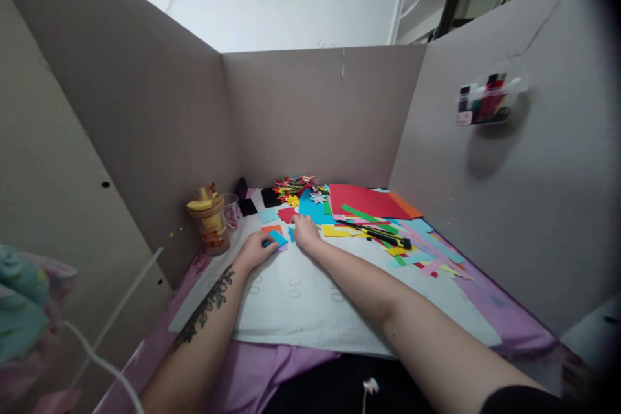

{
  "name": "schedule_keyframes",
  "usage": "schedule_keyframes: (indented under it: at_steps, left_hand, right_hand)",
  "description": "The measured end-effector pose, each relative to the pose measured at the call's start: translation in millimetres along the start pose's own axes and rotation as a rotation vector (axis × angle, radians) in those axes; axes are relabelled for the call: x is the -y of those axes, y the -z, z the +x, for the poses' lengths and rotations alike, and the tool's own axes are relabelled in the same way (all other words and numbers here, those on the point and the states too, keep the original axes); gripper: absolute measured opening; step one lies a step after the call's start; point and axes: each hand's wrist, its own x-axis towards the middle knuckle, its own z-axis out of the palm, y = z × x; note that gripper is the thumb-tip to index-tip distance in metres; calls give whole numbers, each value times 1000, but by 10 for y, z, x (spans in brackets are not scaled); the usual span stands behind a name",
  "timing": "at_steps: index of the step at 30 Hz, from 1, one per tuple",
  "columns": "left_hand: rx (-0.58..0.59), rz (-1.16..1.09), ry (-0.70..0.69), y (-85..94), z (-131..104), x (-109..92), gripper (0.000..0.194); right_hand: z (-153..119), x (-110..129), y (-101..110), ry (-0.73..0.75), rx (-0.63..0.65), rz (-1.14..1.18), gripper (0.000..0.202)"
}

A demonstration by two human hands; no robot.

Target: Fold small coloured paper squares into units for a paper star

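Note:
My left hand (256, 251) has its thumb and fingers closed on a blue paper piece (278, 237), low over the white mat (291, 317). Orange paper (272, 229) lies just behind that piece, and a bit of purple shows at its front edge. To the right, my right hand (306, 231) is bent downward with its fingers drawn together. Its fingertips reach the edge of some red paper (286, 214); whether they pinch anything is hidden. A small blue strip (291, 234) shows beside this hand.
Folded paper stars (295, 187) are heaped at the back. Red sheets (366, 201), loose strips (436, 255) and a black-and-yellow cutter (383, 235) lie to the right. A brown-and-yellow cup (212, 223) stands at left. Grey panels (320, 116) enclose the table.

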Motion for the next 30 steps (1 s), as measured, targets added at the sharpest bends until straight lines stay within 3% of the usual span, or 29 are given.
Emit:
schedule_keyframes:
  at_steps: [5,11,20,30]
  left_hand:
    - [-36,67,-29,-12,-22,-50,28]
    - [-54,52,12,-51,-25,-66,21]
    - [-40,74,170,6,-19,-115,37]
    - [-47,-50,232,35,-68,-75,33]
  right_hand:
    - [-323,52,25,94,-128,141,26]
    - [-700,-34,40,343,-21,288,24]
    - [-712,-37,76,292,49,289,23]
    - [-738,-29,119,260,84,246,22]
